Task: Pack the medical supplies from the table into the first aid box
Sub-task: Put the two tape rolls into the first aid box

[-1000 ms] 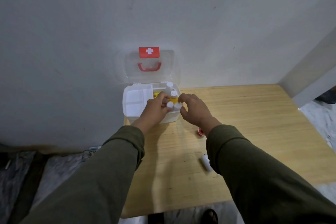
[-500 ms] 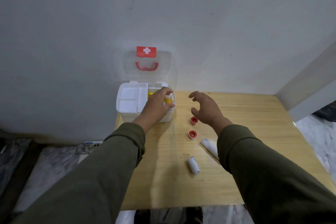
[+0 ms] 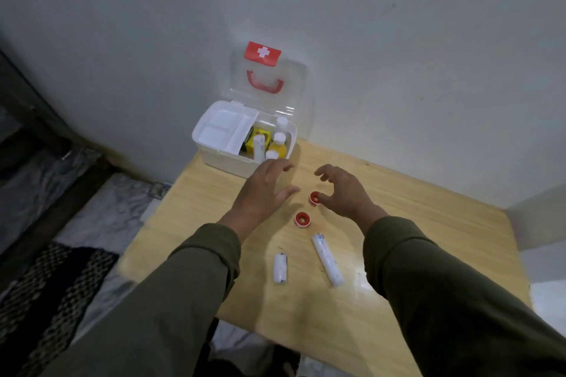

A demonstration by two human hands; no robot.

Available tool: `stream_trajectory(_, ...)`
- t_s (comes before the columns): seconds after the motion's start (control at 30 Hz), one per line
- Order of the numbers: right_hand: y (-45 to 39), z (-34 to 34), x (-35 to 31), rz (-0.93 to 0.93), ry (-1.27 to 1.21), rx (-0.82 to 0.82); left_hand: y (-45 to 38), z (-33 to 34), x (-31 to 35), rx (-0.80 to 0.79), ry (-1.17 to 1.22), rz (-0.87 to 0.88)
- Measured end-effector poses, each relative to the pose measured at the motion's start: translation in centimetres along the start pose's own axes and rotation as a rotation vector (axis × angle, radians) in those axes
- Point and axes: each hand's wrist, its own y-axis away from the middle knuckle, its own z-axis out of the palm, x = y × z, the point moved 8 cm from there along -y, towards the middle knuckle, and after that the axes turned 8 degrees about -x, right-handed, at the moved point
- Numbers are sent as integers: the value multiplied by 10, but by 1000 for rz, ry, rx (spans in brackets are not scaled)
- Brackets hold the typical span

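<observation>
Both hands empty, fingers spread: R hand [image 3: 343,193] at red tape roll [image 3: 314,197] (mid-table); next, pinch, carry to first aid box [image 3: 226,162]. L hand [image 3: 260,190] idle.

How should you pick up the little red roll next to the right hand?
Pinch the red tape roll across its round outer rim, coming from above. It lies flat on the table, hole upward, and the open right hand is probably placed to close thumb and fingers around it.
</observation>
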Motion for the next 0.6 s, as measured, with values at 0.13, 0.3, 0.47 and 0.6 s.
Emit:
stream_trajectory(0.13,0,13,16,-42,-10,-49,18,28,-3,-3,-30,-76)
stream_trajectory(0.3,-4,25,24,-83,-27,-78,28,64,-11,-230,65,-261)
stream_trajectory(0.47,-10,32,27,-126,-36,-96,30,83,-13,-324,127,-309)
stream_trajectory(0.6,-12,34,29,-156,-48,-99,26,90,-14,-333,117,-310)
